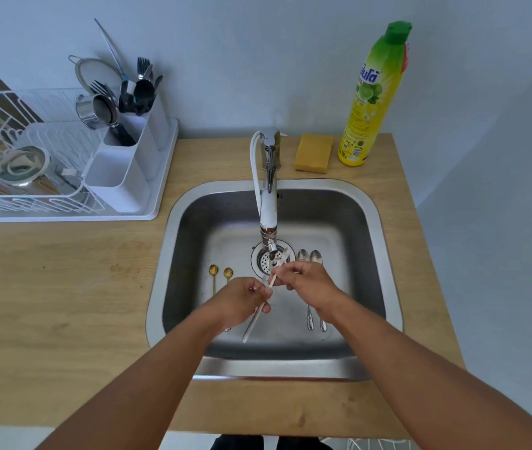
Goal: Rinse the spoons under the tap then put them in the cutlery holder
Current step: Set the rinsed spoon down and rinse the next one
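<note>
A long, pale-handled spoon (pixel 263 302) is held slantwise over the stainless-steel sink (pixel 385 254), its bowl up under the nozzle of the white and chrome tap (pixel 268 209), above the round drain strainer (pixel 263 259). The left hand (pixel 242 300) pinches the handle near its middle, fingers curled round it; the handle's lower end sticks out below that hand. The right hand (pixel 310 280) holds the same spoon higher up, near the bowl, fingertips closed on it. Whether water is running cannot be told.

Just left of the left hand, two small gold spoons (pixel 221 276) lie side by side on the sink floor. Under and beyond the right hand lie two silver spoons (pixel 310 256), bowls towards the drain, their handles partly hidden by the wrist.

Far to the left and beyond the hands, on the wooden counter (pixel 63 287), stands the white plastic cutlery holder (pixel 125 164), already carrying dark utensils and forks, fixed to a white wire dish rack (pixel 14 190). Beyond the right hand, behind the sink, sit a yellow sponge (pixel 313 153) and a tall yellow-green bottle of dish soap (pixel 372 99).
</note>
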Available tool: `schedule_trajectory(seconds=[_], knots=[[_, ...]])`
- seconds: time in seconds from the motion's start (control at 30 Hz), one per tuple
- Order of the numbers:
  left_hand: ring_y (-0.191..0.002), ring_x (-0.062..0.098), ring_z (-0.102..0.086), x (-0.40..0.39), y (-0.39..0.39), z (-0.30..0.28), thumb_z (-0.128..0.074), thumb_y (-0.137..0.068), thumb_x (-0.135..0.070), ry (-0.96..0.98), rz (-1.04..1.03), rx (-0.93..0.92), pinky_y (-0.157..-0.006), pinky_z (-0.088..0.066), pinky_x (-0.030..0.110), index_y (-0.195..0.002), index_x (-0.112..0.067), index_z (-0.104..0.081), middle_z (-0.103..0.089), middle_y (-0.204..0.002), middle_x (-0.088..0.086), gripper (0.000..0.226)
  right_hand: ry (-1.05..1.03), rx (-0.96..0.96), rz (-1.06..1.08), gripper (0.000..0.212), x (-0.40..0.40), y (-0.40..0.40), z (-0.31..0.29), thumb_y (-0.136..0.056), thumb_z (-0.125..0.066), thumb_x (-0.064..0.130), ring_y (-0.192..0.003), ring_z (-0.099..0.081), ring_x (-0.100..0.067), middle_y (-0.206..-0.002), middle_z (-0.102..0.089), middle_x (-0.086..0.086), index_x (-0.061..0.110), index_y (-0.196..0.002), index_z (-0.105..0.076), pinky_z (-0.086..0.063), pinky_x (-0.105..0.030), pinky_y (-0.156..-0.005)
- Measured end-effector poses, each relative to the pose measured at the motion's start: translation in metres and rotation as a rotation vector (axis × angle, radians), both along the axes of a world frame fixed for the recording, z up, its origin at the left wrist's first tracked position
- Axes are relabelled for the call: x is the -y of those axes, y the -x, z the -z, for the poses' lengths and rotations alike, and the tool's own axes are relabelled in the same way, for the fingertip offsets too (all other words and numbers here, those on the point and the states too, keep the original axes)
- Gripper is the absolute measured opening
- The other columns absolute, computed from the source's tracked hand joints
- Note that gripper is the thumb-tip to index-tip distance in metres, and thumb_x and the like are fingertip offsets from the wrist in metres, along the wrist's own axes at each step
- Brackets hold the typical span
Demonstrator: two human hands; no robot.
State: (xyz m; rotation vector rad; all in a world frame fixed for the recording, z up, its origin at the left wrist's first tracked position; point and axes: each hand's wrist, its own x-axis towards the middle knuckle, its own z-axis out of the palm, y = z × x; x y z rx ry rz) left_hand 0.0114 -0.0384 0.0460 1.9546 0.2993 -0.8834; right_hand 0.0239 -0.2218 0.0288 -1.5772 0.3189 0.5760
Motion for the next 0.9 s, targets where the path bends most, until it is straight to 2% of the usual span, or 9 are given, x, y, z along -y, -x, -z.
schedule_trajectory(seconds=[0.07, 0.1, 0.2, 0.33, 0.5, 0.57, 0.67, 0.73, 0.9], knots=[[-0.079, 0.01, -0.064, 0.006, -0.008, -0.001, -0.057, -0.102, -0.045, -0.02, -0.024, 0.052, -0.076, -0.049, 0.029, -0.089, -0.021, -0.074, -0.078, -0.082, -0.001, 0.032, -0.012, -0.019, -0.001, 0.012, -0.005, 0.006, 0.006, -0.097, -0.07, 0.018, -0.093, -0.072, 0.002, -0.096, -0.081, 0.006, 0.019, -0.094, -0.082, -0.046, -0.02, -0.086], [-0.076, 0.008, -0.062, 0.01, -0.011, -0.002, -0.057, -0.102, -0.046, -0.034, -0.037, 0.077, -0.073, -0.048, 0.028, -0.087, -0.021, -0.074, -0.077, -0.079, -0.005, 0.034, -0.02, -0.03, 0.015, 0.012, -0.006, 0.007, 0.007, -0.096, -0.07, 0.017, -0.098, -0.071, -0.001, -0.098, -0.081, 0.007, 0.018, -0.094, -0.082, -0.046, -0.02, -0.088], [-0.072, 0.006, -0.061, 0.018, -0.012, 0.003, -0.059, -0.102, -0.039, 0.001, -0.097, 0.117, -0.069, -0.045, 0.025, -0.089, -0.022, -0.074, -0.074, -0.068, -0.014, 0.026, -0.022, -0.042, 0.052, 0.01, -0.001, 0.001, 0.005, -0.095, -0.073, 0.021, -0.088, -0.068, 0.005, -0.098, -0.08, 0.008, 0.018, -0.097, -0.082, -0.045, -0.019, -0.083], [-0.074, 0.008, -0.06, 0.02, -0.004, 0.007, -0.058, -0.104, -0.037, 0.086, -0.106, 0.095, -0.072, -0.05, 0.026, -0.096, -0.021, -0.073, -0.078, -0.079, -0.006, 0.023, 0.039, -0.025, 0.072, 0.015, 0.005, -0.011, 0.0, -0.094, -0.074, 0.029, -0.096, -0.064, -0.002, -0.105, -0.077, 0.008, 0.019, -0.104, -0.081, -0.045, -0.02, -0.082], [-0.075, 0.008, -0.062, 0.014, -0.006, 0.007, -0.056, -0.104, -0.037, -0.012, -0.1, 0.106, -0.074, -0.049, 0.026, -0.096, -0.022, -0.073, -0.078, -0.08, -0.011, 0.023, 0.052, -0.035, 0.153, 0.019, -0.003, -0.013, 0.004, -0.094, -0.074, 0.029, -0.098, -0.065, -0.003, -0.1, -0.074, 0.013, 0.016, -0.106, -0.08, -0.044, -0.022, -0.088], [-0.073, 0.011, -0.061, 0.018, -0.012, 0.005, -0.056, -0.104, -0.031, -0.001, -0.168, 0.13, -0.071, -0.051, 0.027, -0.096, -0.017, -0.073, -0.078, -0.081, -0.006, 0.024, 0.037, -0.049, 0.158, 0.01, -0.011, -0.011, 0.007, -0.095, -0.073, 0.026, -0.098, -0.067, -0.002, -0.097, -0.077, 0.013, 0.02, -0.096, -0.081, -0.045, -0.019, -0.083], [-0.07, 0.011, -0.061, 0.026, -0.018, -0.001, -0.054, -0.105, -0.031, -0.012, -0.21, 0.176, -0.065, -0.048, 0.025, -0.092, -0.014, -0.073, -0.077, -0.081, -0.004, 0.029, 0.049, -0.055, 0.164, 0.02, -0.019, -0.011, 0.008, -0.096, -0.072, 0.024, -0.083, -0.067, 0.009, -0.077, -0.076, 0.023, 0.025, -0.078, -0.079, -0.043, -0.013, -0.073], [-0.071, 0.01, -0.063, 0.026, -0.016, -0.001, -0.055, -0.105, -0.033, 0.005, -0.222, 0.183, -0.066, -0.049, 0.023, -0.094, -0.015, -0.074, -0.077, -0.079, -0.006, 0.028, 0.071, -0.047, 0.177, 0.025, -0.018, -0.015, 0.006, -0.095, -0.072, 0.025, -0.073, -0.065, 0.015, -0.069, -0.073, 0.027, 0.028, -0.071, -0.076, -0.041, -0.011, -0.069], [-0.072, 0.002, -0.066, 0.012, 0.005, 0.0, -0.053, -0.105, -0.037, 0.015, -0.152, 0.166, -0.064, -0.048, 0.021, -0.094, -0.025, -0.074, -0.078, -0.081, -0.012, 0.026, 0.093, -0.026, 0.275, 0.01, -0.013, -0.026, -0.006, -0.093, -0.076, 0.025, -0.073, -0.064, 0.003, -0.078, -0.075, 0.013, 0.02, -0.085, -0.079, -0.043, -0.012, -0.06]])
